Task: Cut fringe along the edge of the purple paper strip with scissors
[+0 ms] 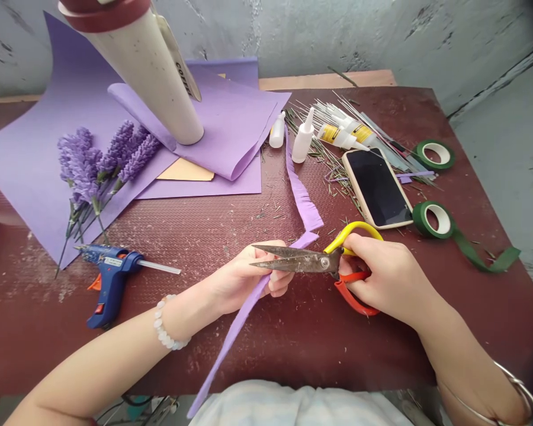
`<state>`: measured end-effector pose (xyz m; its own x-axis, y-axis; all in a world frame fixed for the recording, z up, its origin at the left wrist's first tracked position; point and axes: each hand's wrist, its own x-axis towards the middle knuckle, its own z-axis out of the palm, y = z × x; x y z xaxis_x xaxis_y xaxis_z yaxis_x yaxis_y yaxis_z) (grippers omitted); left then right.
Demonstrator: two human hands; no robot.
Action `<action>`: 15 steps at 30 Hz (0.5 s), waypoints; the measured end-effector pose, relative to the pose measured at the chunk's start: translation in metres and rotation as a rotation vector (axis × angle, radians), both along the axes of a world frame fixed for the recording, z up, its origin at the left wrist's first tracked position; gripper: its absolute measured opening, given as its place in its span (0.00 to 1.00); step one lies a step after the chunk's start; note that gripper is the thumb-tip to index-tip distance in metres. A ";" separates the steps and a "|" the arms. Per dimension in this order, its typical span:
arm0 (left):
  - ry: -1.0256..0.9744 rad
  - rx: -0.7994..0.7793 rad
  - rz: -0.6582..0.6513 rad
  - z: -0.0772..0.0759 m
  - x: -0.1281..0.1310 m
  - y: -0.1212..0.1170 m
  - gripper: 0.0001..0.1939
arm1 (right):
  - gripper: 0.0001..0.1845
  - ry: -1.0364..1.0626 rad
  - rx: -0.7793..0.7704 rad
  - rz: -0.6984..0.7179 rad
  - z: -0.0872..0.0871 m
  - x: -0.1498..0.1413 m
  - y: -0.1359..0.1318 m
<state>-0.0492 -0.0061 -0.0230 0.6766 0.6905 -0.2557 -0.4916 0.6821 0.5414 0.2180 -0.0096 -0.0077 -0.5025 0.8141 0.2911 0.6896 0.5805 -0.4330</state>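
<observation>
My left hand (244, 281) pinches a long purple paper strip (237, 328) that runs from my lap up across the table, its far part fringed (302, 198). In my right hand (388, 278) are scissors (302, 260) with one yellow and one red handle, my fingers through the loops. The rusty blades are slightly apart and point left, right at the strip beside my left fingers.
A blue glue gun (111, 281) lies at the left. Purple paper flowers (98, 165) rest on purple sheets (231, 130) under a white cone (153, 71). Glue bottles (302, 137), thin sticks, a phone (377, 188) and two green tape rolls (433, 218) lie to the right.
</observation>
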 end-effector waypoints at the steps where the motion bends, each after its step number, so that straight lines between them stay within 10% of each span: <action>1: -0.003 0.002 -0.014 -0.001 0.000 0.000 0.30 | 0.13 0.004 -0.024 -0.011 0.000 0.000 0.000; 15: 0.030 0.060 -0.086 -0.004 0.000 0.000 0.31 | 0.14 0.070 -0.212 0.005 -0.012 0.005 -0.005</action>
